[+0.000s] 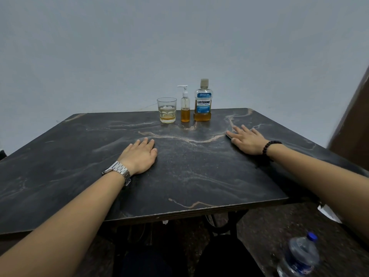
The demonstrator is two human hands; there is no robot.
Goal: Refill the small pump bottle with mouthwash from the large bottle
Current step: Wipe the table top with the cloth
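Left hand (139, 155) and right hand (246, 139) flat, fingers straight, empty, on dark marble table (199, 176). Beyond: glass (167, 110), small pump bottle (185, 104), large bottle (202, 100), all upright, capped.

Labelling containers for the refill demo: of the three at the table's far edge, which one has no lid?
The glass tumbler, leftmost of the row, is open-topped. The small pump bottle in the middle carries its white pump, and the large mouthwash bottle on the right has its cap on.
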